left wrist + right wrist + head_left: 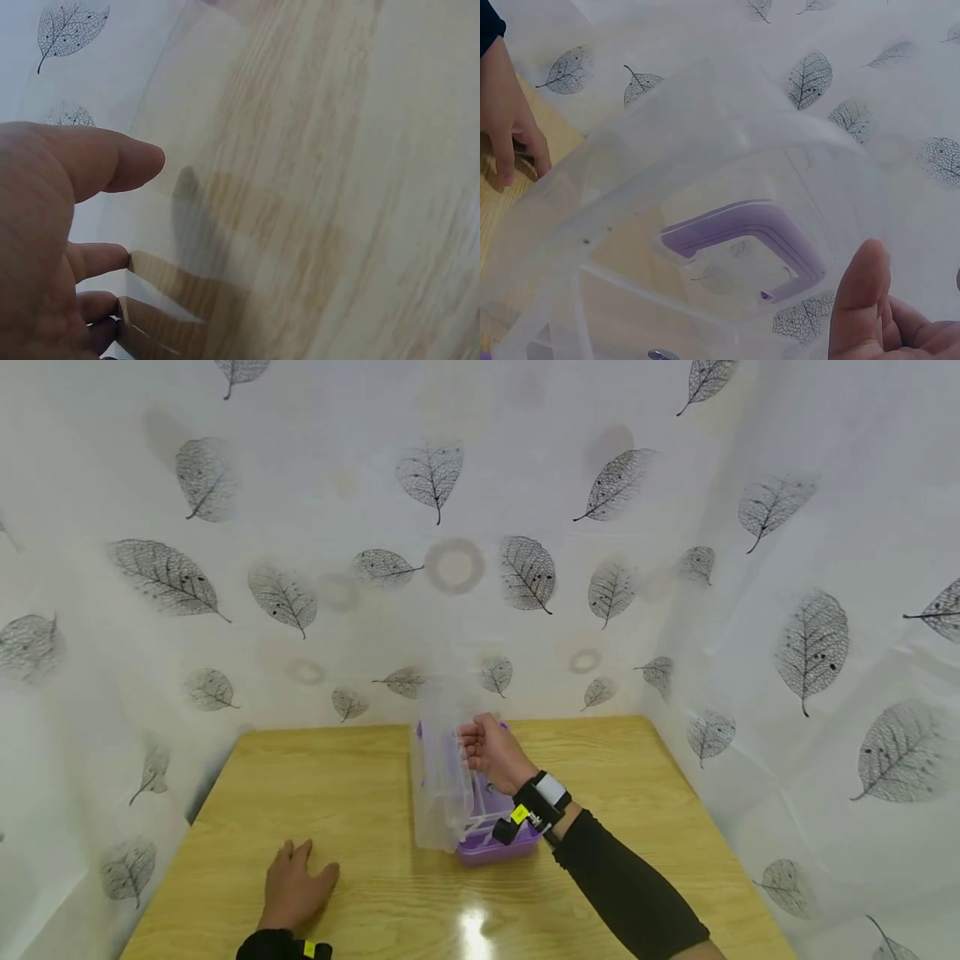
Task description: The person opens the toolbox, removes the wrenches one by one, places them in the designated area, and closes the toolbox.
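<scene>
Head view: the right hand point(491, 752) grips the upper edge of a clear, translucent plastic lid point(441, 777), its fingers curled over the rim, and holds the lid raised and standing nearly upright. Directly below this hand sits the purple rectangular plastic storage box point(497, 846) on the light wooden worktop point(360, 793); the lid's lower edge lies at the box's left side, though whether it is hinged there cannot be told. The left hand point(294, 887) rests palm down and flat on the worktop, fingers relaxed and slightly spread, well apart from the box and holding nothing. Right wrist view: the lid point(727, 225) fills the frame, with a purple rounded-square handle point(746, 244) visible through it and the thumb point(862, 300) in the foreground. Left wrist view: the fingers point(112, 161) lie extended over the wood grain. A white sheet printed with grey leaves point(525, 568) encloses the worktop beyond both hands.
</scene>
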Demonstrator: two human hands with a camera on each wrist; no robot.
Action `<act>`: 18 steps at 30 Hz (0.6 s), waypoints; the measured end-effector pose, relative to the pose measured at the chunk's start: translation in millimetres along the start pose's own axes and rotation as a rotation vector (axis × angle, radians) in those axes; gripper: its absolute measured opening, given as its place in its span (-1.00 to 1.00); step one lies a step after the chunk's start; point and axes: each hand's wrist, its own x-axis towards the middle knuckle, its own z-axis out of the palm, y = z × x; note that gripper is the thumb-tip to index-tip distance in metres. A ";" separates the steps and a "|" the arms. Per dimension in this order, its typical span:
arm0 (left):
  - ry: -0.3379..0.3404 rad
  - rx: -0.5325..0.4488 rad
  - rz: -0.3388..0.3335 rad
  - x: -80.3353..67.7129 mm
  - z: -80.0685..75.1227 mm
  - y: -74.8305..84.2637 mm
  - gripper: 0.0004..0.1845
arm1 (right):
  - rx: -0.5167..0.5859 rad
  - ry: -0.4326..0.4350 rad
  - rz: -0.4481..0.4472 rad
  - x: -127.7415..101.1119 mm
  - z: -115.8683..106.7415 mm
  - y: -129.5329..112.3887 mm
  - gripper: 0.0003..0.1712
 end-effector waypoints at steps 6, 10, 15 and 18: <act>0.082 -0.217 0.080 -19.7 -16.4 59.9 0.01 | 0.037 -0.037 0.016 1.4 12.1 3.5 -0.60; 0.138 -0.322 0.294 -39.3 -19.2 120.3 -0.06 | 0.022 -0.031 0.020 0.1 20.0 7.2 -0.60; 0.116 -0.218 0.457 -50.0 -11.0 183.2 0.10 | -0.019 -0.100 -0.016 -6.8 28.9 9.8 -0.51; 0.092 -0.170 0.444 -48.6 -0.8 202.8 0.26 | -0.062 -0.150 -0.036 -13.3 26.8 9.4 -0.56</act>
